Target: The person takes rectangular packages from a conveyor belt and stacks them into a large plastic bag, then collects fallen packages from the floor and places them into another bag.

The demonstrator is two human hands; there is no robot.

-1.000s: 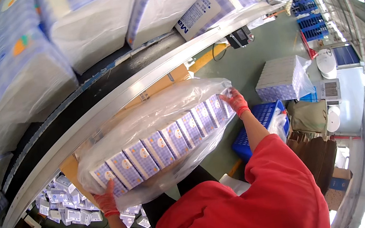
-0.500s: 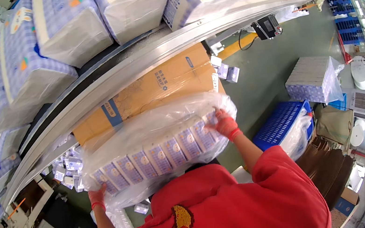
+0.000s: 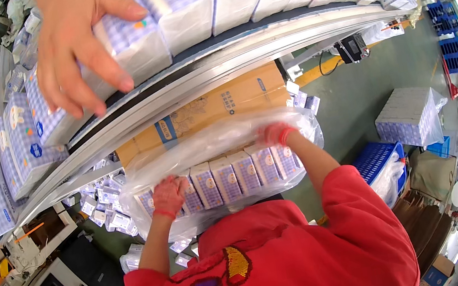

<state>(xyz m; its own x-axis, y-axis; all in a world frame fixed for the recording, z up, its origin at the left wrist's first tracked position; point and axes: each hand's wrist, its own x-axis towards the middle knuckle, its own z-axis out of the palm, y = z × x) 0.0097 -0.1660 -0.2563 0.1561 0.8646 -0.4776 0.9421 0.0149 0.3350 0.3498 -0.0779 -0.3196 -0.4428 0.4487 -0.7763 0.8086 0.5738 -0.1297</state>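
Note:
A clear plastic bag (image 3: 204,136) lies open around a row of lilac-checked tissue packs (image 3: 224,180) standing side by side in front of me. My left hand (image 3: 169,197), in a red glove, is on the packs at the row's left end, its fingers bent together over them. At the far right end my right hand (image 3: 276,134), gloved too, has its fingers closed at the bag's edge, close above the packs. Behind the bag stands a brown cardboard box (image 3: 206,108). Some of the fingertips of both hands are hidden.
Across a metal-edged conveyor (image 3: 215,53) carrying large tissue packs (image 3: 179,8), a co-worker's bare hands (image 3: 76,53) reach in. Small packs (image 3: 109,196) are heaped at lower left. At right stand a blue basket (image 3: 377,162) and a wrapped stack of packs (image 3: 406,116).
My left hand has moved from the bag's left edge inward onto the packs. My right hand has shifted to the bag's far edge. Both co-worker's hands now show over the conveyor packs, which have shifted.

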